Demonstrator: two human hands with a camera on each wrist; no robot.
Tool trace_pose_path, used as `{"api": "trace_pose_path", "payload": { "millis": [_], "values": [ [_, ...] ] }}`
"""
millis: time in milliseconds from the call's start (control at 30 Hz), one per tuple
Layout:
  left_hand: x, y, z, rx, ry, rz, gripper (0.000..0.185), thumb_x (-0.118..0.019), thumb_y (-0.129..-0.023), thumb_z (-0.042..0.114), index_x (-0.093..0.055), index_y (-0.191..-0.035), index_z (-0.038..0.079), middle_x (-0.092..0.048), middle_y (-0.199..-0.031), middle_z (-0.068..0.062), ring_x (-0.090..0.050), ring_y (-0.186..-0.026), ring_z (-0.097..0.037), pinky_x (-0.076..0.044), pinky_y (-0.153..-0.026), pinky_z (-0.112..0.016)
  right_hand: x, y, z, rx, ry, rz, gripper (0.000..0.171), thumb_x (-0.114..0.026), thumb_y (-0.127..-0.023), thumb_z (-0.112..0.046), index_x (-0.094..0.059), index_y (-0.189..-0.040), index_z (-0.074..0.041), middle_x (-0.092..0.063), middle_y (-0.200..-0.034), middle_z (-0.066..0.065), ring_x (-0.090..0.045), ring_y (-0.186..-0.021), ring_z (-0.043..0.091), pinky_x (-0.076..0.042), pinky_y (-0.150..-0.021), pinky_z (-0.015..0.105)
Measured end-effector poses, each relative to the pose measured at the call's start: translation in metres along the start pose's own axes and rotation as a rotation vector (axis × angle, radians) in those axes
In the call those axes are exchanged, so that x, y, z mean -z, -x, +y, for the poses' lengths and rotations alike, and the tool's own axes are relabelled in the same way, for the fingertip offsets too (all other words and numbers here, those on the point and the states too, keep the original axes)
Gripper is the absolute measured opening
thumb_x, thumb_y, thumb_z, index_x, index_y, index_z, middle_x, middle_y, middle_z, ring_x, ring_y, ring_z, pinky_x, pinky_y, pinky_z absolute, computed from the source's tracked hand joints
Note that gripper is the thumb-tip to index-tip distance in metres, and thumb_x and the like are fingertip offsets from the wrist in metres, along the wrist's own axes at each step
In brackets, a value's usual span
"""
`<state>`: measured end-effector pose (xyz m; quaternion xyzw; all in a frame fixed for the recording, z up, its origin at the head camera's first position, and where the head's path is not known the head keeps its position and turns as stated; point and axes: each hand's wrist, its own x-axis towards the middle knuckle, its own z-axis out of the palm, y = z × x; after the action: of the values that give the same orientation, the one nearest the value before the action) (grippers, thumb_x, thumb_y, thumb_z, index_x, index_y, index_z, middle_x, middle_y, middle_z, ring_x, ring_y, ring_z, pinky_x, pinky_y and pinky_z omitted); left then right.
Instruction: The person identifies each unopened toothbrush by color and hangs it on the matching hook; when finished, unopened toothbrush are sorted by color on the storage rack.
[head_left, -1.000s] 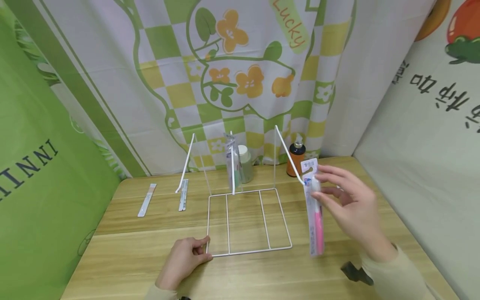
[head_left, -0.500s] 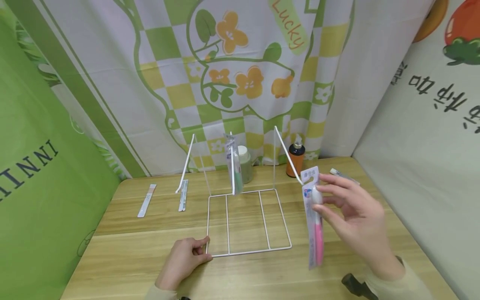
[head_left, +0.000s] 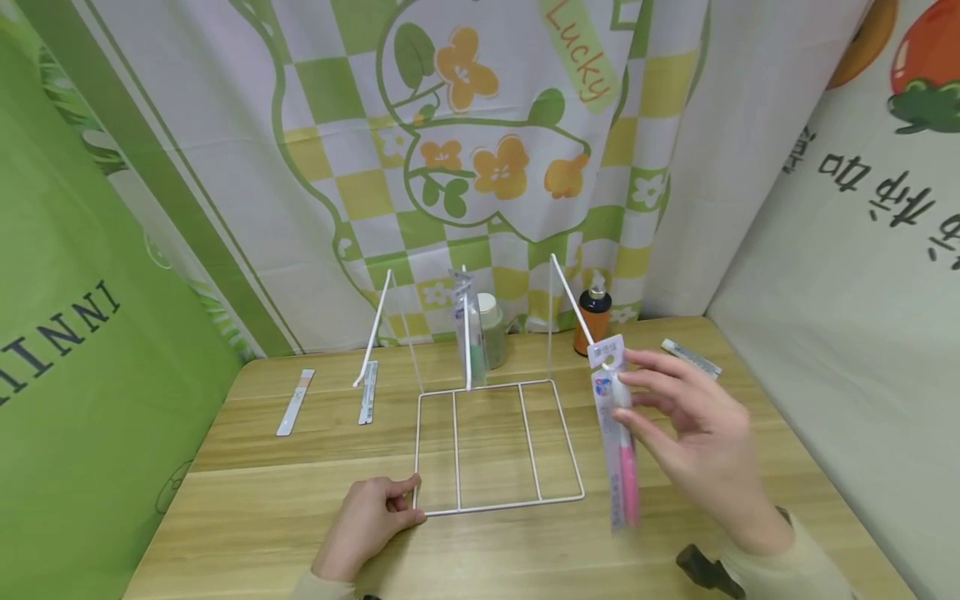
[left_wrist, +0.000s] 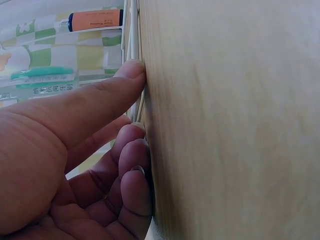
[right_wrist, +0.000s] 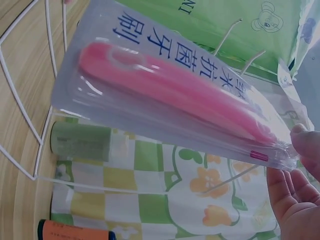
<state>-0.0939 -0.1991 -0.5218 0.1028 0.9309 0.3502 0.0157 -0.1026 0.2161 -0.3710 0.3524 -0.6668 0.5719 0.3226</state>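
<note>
My right hand (head_left: pixel 693 433) pinches a pink toothbrush (head_left: pixel 627 475) in its clear blister pack, upright, by the upper part. The pack's card overlaps the lower end of the right hook (head_left: pixel 573 298) of a white wire display rack (head_left: pixel 501 506), hiding the hook's tip. In the right wrist view, thumb and fingertips hold the pack's end. My left hand (head_left: pixel 371 521) grips the rack's front left base corner; in the left wrist view the thumb (left_wrist: pixel 132 70) lies on the wire. A green packaged toothbrush (head_left: pixel 478 360) hangs on the middle hook.
Behind the rack stand a green bottle with a white cap (head_left: pixel 491 333) and an orange pump bottle (head_left: pixel 594 321). Two thin flat packets, one nearer the edge (head_left: pixel 296 403) and one by the left hook (head_left: pixel 367 393), lie at left. A small tube-like package (head_left: pixel 690 358) lies at back right.
The right hand first lowered the pink toothbrush, then moved it left, so its card now covers the right hook's tip. The left hand stays on the rack's corner.
</note>
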Motion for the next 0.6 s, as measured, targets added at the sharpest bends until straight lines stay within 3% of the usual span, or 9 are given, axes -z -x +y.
{"api": "trace_pose_path", "payload": {
  "millis": [133, 267, 600],
  "values": [
    [0.000, -0.001, 0.000, 0.006, -0.007, 0.000, 0.050, -0.097, -0.079, 0.019, -0.080, -0.123, 0.002, -0.063, -0.076, 0.013, -0.051, -0.064, 0.000, -0.047, -0.059, -0.024, -0.001, -0.002, 0.006, -0.030, 0.088, -0.010, 0.040, -0.087, -0.079, 0.010, -0.073, -0.115, 0.016, -0.064, -0.133, 0.032, -0.074, -0.107, 0.018, -0.061, -0.086, 0.028],
    [0.000, 0.000, 0.000, 0.007, -0.005, -0.002, 0.051, -0.097, -0.078, 0.019, -0.080, -0.123, 0.002, -0.063, -0.076, 0.012, -0.052, -0.064, -0.001, -0.047, -0.058, -0.024, -0.003, -0.006, 0.014, -0.058, 0.109, -0.009, 0.055, -0.081, -0.065, 0.032, -0.073, -0.117, 0.014, -0.065, -0.133, 0.030, -0.073, -0.108, 0.017, -0.061, -0.086, 0.028],
    [-0.001, -0.001, -0.002, 0.001, -0.002, -0.008, 0.051, -0.097, -0.079, 0.020, -0.080, -0.123, 0.002, -0.062, -0.076, 0.013, -0.051, -0.064, 0.000, -0.047, -0.059, -0.024, -0.012, -0.017, 0.034, -0.044, 0.103, 0.025, 0.057, -0.080, -0.065, 0.038, -0.073, -0.116, 0.015, -0.064, -0.131, 0.030, -0.072, -0.110, 0.017, -0.060, -0.089, 0.028]
  ]
}}
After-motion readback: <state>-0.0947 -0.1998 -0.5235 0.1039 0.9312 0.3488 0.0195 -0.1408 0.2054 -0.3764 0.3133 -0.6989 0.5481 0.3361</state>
